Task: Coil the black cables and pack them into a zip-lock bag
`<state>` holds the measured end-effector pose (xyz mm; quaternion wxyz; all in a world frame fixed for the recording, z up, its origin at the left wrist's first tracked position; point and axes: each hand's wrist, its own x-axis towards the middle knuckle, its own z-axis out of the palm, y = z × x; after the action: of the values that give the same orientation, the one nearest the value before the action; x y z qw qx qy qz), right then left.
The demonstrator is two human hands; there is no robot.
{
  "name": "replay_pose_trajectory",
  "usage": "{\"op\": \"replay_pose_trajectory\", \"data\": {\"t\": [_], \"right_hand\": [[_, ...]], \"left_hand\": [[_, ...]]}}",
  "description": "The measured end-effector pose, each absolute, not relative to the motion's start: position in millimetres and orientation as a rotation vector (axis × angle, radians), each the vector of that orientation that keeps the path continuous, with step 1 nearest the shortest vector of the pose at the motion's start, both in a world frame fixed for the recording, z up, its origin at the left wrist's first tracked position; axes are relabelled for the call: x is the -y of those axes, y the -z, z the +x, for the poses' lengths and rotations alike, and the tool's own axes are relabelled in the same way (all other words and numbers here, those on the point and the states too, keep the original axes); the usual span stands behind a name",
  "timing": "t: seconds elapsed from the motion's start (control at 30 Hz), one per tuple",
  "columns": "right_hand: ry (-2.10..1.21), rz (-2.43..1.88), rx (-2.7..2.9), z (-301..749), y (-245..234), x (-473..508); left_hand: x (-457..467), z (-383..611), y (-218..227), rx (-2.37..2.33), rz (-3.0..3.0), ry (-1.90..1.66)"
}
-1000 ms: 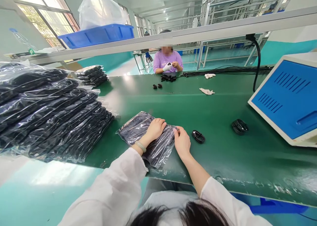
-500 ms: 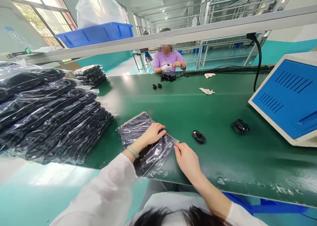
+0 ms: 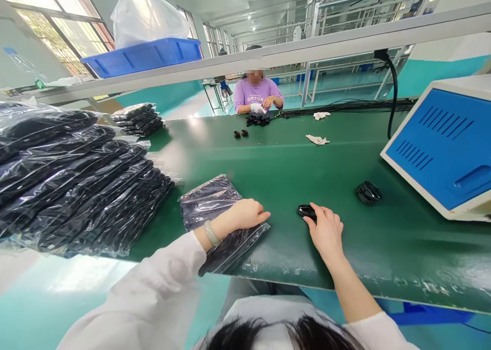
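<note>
A clear plastic bag (image 3: 209,199) packed with dark items lies flat near the table's front edge. Over its right part is my left hand (image 3: 245,214), thumb stretched out and fingers bent loosely, partly hidden by the hand itself; nothing shows in it. To the right, my right hand (image 3: 326,232) has thumb and fingers closed around the near side of a small coil of black cable (image 3: 306,211), which is on the green table (image 3: 264,171). Another black cable coil (image 3: 369,192) rests farther right, apart from both hands.
Tall stacks of filled bags (image 3: 69,186) stand at left. A blue and white machine (image 3: 441,145) occupies the right. Across the table a co-worker (image 3: 257,92) handles small parts beside black pieces (image 3: 258,120), long cables (image 3: 345,105) and a white glove (image 3: 317,139). A shelf bar (image 3: 245,56) spans above.
My right hand has left the bag's right corner, moved right and closed on the cable coil. My left hand has risen off its flat rest on the bag and shifted slightly right.
</note>
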<state>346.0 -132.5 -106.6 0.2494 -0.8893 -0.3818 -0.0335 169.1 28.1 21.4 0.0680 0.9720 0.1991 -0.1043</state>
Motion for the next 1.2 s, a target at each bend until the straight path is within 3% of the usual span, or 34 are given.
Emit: {"op": "replay_pose_trajectory", "data": {"t": [0.23, 0.57, 0.73, 0.87, 1.2], "right_hand": [[-0.070, -2.441, 1.042, 347, 96, 140], [-0.689, -1.812, 1.153, 267, 40, 153], [-0.406, -1.904, 1.179, 241, 40, 131], [-0.228, -1.942, 1.267, 236, 51, 119], [-0.107, -1.932, 1.289, 245, 54, 119]], "left_hand": [[-10, 155, -23, -0.611, 3.034, 0.437], [-60, 209, -42, -0.547, 2.811, 0.943], [-47, 223, -47, -0.530, 2.834, 1.088], [-31, 225, -58, -0.535, 2.969, 1.011], [-15, 243, -80, -0.497, 3.156, 0.848]]}}
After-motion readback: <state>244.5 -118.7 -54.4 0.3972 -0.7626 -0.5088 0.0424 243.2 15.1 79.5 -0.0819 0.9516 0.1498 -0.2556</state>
